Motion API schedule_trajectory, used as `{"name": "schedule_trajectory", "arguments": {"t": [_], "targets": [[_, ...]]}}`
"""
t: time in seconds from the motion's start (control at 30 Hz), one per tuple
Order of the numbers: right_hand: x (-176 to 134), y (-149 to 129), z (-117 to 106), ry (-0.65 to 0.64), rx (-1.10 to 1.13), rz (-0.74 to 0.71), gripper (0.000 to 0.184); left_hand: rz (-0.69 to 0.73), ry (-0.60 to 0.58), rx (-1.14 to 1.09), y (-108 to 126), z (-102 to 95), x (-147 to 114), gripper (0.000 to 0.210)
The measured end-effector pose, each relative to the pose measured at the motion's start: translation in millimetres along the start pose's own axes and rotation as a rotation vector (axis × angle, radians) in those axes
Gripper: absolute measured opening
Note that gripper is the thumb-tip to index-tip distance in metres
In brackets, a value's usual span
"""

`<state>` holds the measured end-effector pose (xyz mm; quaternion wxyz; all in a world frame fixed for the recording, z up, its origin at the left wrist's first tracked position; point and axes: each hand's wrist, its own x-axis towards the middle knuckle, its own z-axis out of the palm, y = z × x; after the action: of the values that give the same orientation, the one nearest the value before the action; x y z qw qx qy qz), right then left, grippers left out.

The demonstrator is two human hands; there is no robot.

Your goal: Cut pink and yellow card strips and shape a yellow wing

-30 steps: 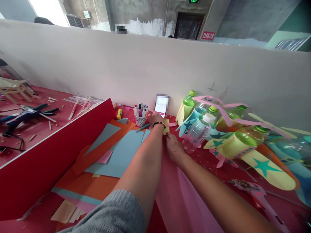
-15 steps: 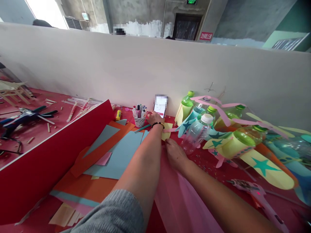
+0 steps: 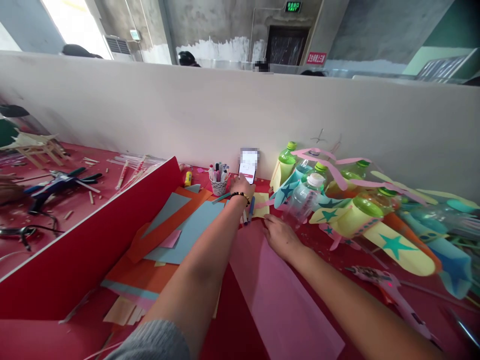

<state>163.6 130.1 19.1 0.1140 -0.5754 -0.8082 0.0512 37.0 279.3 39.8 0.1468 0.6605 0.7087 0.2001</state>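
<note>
My left hand (image 3: pixel 242 186), with a dark bead bracelet at the wrist, reaches far forward and touches a phone (image 3: pixel 248 166) propped against the white partition. My right hand (image 3: pixel 279 236) rests palm down on the far end of a large pink paper sheet (image 3: pixel 277 295), fingers spread, holding nothing. A yellow paper scrap (image 3: pixel 261 204) and pens (image 3: pixel 247 214) lie between the two hands. A white cup of markers (image 3: pixel 218 180) stands just left of the phone.
Decorated plastic bottles (image 3: pixel 352 205) with paper fins and stars crowd the right. A glue gun (image 3: pixel 390 295) lies at front right. Blue and orange sheets (image 3: pixel 180 225) lie left of my arm beside a red divider board (image 3: pixel 75 255). Pliers and sticks (image 3: pixel 60 180) lie beyond it.
The view has pulled back and shifted. My right hand slid slightly right along the pink sheet's end. The left hand stays at the phone.
</note>
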Motion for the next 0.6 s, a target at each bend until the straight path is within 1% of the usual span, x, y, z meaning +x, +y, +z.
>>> {"name": "schedule_trajectory", "arguments": {"t": [0.1,0.17,0.23,0.3,0.4,0.47,0.6], "targets": [[-2,-7,-3,0.015,-0.007,-0.031,0.035,0.135,-0.017,0.040,-12,-1.7,-31,0.056],[-3,-11,-4,0.021,-0.011,-0.064,0.036,0.178,-0.034,0.068,-21,-0.8,-49,0.058],[-4,-14,-6,0.027,-0.017,-0.096,0.036,0.192,-0.046,0.095,-30,0.7,-60,0.058],[-2,-16,-9,0.039,-0.024,-0.127,0.036,0.197,-0.050,0.114,-38,1.6,-64,0.055],[3,-19,-19,0.067,-0.031,-0.177,0.035,0.211,-0.050,0.123,-47,1.1,-60,0.047],[6,-22,-30,0.088,-0.034,-0.208,0.034,0.211,-0.046,0.117,-51,-0.4,-56,0.043],[6,-33,-55,0.121,-0.033,-0.252,0.032,0.201,-0.030,0.079,-57,-3.0,-53,0.044]]}}
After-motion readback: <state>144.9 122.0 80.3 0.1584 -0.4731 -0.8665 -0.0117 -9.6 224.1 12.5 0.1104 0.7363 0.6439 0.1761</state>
